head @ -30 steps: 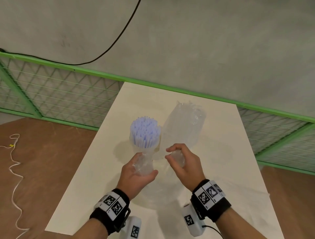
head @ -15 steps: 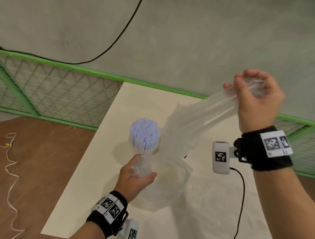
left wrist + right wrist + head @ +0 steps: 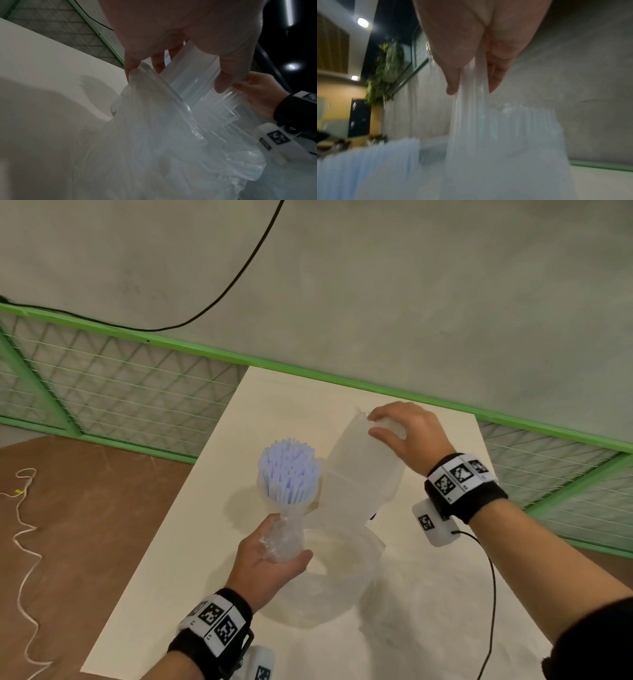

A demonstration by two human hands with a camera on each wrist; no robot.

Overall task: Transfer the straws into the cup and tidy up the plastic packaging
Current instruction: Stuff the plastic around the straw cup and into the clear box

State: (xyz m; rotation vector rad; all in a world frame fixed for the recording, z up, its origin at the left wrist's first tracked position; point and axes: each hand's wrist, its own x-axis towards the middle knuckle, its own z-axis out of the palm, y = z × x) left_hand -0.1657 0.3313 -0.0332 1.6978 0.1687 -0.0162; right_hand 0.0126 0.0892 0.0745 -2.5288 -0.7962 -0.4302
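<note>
A clear cup (image 3: pixel 287 500) packed with pale blue straws (image 3: pixel 288 470) stands upright mid-table. Just in front of it my left hand (image 3: pixel 284 546) grips a bunched part of the clear plastic packaging (image 3: pixel 359 474), whose lower part billows on the table. My right hand (image 3: pixel 375 425) pinches the packaging's far end behind and to the right of the cup. The left wrist view shows my left fingers (image 3: pixel 221 83) curled round folded plastic (image 3: pixel 171 135). The blurred right wrist view has a strip of plastic (image 3: pixel 471 94) pinched between thumb and fingers, with the straws (image 3: pixel 368 169) at lower left.
The white table (image 3: pixel 178 594) has brown floor to its left, where a white cord (image 3: pixel 24 542) lies. A green wire fence (image 3: pixel 120 392) runs behind the table. A black cable (image 3: pixel 493 594) trails from my right wrist camera over the table's right side.
My right hand first rose high to the upper right, stretching the plastic, and has now come down behind the cup with the end still pinched. The left hand stayed in place.
</note>
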